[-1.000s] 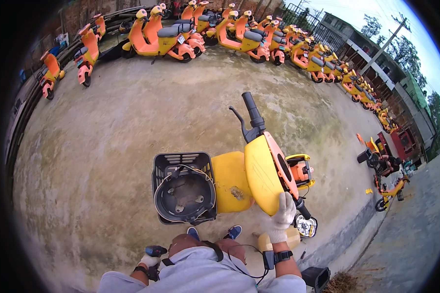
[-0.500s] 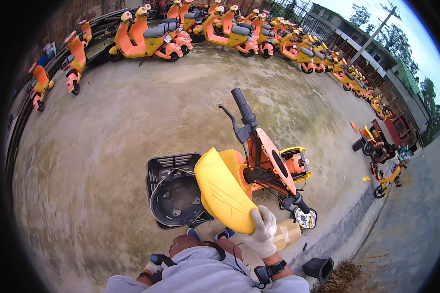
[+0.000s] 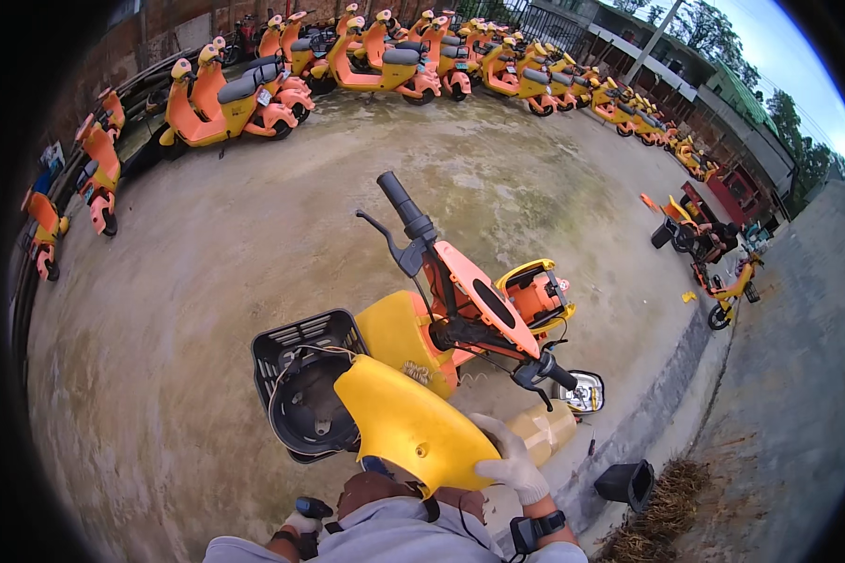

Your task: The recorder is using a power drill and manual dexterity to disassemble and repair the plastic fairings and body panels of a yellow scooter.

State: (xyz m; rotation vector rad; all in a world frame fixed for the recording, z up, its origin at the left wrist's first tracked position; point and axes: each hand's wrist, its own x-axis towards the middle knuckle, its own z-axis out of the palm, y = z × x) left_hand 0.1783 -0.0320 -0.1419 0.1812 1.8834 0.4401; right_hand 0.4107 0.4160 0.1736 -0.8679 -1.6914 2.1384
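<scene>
My right hand, in a white knit glove, grips the right end of a curved yellow scooter cover. The cover is off the scooter, tilted, with its screw hole showing, between my body and the scooter's yellow front. Low by my waist, my left hand, also gloved, is closed round a dark blue-and-black power drill, partly hidden by my body. The scooter's handlebar stands bare with an orange panel on it. A black front basket sits left of the cover.
Right of my hand lie a taped cardboard box and a headlight unit. A black plastic bin stands near dry straw by the concrete kerb. Rows of orange-and-yellow scooters line the far wall; another person is at the right.
My right hand has brought the yellow cover down toward me and turned it, baring the scooter's front and a coiled wire. The view has swung, shifting the surroundings leftward.
</scene>
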